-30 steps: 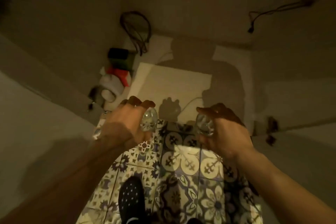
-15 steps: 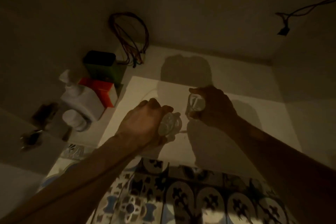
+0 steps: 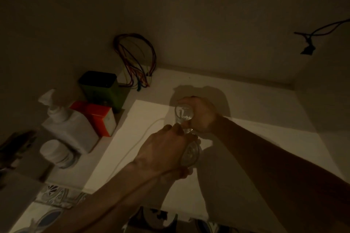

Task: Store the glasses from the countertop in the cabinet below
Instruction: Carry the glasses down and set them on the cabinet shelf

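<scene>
I look into a dim white cabinet whose floor (image 3: 255,149) is lit in front. My right hand (image 3: 203,116) is closed around a clear glass (image 3: 183,113), held low over the cabinet floor near its middle. Just in front of it, my left hand (image 3: 162,154) grips a second clear glass (image 3: 191,154), mostly covered by my fingers. The two glasses are close together, almost touching. Whether either glass rests on the floor I cannot tell.
At the cabinet's left stand a white spray bottle (image 3: 66,126), a white jar (image 3: 54,152), an orange box (image 3: 96,117) and a green box (image 3: 103,89). Coloured wires (image 3: 136,58) hang at the back wall. A thin white cable (image 3: 138,142) crosses the floor. Patterned tiles (image 3: 58,200) lie below.
Both hands have moved from above the tiled floor forward and deep into the cabinet, each with its glass. The view has dropped closer to the cabinet floor.
</scene>
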Demonstrator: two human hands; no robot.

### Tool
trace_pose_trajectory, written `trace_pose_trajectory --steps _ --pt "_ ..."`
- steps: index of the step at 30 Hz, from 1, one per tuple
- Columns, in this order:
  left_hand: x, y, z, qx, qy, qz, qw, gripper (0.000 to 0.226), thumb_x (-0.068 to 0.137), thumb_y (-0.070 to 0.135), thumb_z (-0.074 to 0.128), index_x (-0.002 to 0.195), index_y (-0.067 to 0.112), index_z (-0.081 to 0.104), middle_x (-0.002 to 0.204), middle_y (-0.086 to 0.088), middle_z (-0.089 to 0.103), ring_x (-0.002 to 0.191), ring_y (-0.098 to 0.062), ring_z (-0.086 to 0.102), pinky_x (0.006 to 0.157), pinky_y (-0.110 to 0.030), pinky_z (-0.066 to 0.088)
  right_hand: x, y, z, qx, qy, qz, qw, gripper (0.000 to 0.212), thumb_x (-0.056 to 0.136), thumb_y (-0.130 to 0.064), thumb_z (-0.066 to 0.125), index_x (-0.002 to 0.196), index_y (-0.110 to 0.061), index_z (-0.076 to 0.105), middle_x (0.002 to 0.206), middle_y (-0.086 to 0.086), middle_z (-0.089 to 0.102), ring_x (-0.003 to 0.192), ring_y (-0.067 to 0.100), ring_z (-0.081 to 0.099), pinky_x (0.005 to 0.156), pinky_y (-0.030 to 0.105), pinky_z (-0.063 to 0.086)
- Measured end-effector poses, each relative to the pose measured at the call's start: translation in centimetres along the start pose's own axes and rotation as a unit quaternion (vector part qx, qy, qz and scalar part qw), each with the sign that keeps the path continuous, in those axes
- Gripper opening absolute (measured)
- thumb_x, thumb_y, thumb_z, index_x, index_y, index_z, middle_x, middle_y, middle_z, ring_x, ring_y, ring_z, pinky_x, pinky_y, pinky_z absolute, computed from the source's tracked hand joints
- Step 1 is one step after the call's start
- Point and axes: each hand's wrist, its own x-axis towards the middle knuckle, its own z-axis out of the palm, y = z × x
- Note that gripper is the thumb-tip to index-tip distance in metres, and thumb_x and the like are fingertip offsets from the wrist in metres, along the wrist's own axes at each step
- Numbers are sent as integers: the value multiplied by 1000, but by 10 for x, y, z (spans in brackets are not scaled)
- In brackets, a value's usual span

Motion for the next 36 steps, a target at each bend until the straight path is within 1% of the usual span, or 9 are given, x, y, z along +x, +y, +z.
trace_pose_trajectory --steps 7,13,16,19,21,24,26,30,36 --pt "3 -8 13 -9 4 4 1000 84 72 52 81 144 43 39 148 3 40 125 -21 47 96 -35 45 8 -11 5 -33 -11 -24 999 85 65 -17 94 141 -24 55 139 0 61 126 19 57 106 35 47" --pt "5 -6 15 1 14 15 1000 89 69 51 82 145 42 36 145 1 41 121 -24 49 91 -39 50 8 -8 7 -45 -7 -32 998 79 70 -13 88 141 -27 54 136 0 61 122 18 59 103 37 49" --pt "5 -4 17 1 17 13 1000 88 72 55 80 145 42 33 148 -1 36 122 -24 47 90 -39 51 8 -8 6 -23 -23 -27 999 80 73 -8 83 144 -25 51 140 4 58 126 22 56 106 40 47" --pt "2 -6 20 -6 18 12 1000 88 72 57 78 144 45 30 153 1 25 124 -24 44 90 -36 50 4 -5 -2 -1 -14 -18 1000 81 75 -27 87 146 -25 48 145 3 55 132 23 51 110 40 43" --pt "1 -7 21 -7 12 13 1000 87 73 57 76 144 45 28 149 1 31 123 -23 43 88 -37 50 -2 0 -9 8 -4 -5 1000 83 74 -44 87 145 -27 49 146 -1 54 133 20 50 111 36 42" --pt "-1 -7 18 -1 -2 10 1000 87 73 57 76 144 45 29 143 1 38 121 -23 44 88 -38 51 -13 10 -19 -26 8 21 999 84 78 -56 79 149 -26 45 153 -3 48 140 19 44 115 37 37" --pt "-1 -7 15 1 -9 7 1000 87 72 56 77 143 44 30 141 0 40 119 -23 45 88 -38 52 -22 16 -27 -26 23 36 999 82 81 -57 75 150 -26 44 155 -3 45 141 20 42 116 36 36" --pt "-2 -4 10 2 -39 -1 999 89 72 52 79 146 40 30 144 -2 39 122 -24 43 93 -40 51 -37 25 -41 -29 25 63 997 78 84 -56 72 151 -29 42 157 -1 42 141 23 43 114 42 40" --pt "-6 -1 -1 23 -67 -12 997 90 72 43 82 145 40 30 145 0 36 125 -24 39 97 -38 48 -49 35 -50 -51 25 80 995 75 85 -52 73 150 -29 43 155 0 45 140 21 43 112 36 39"
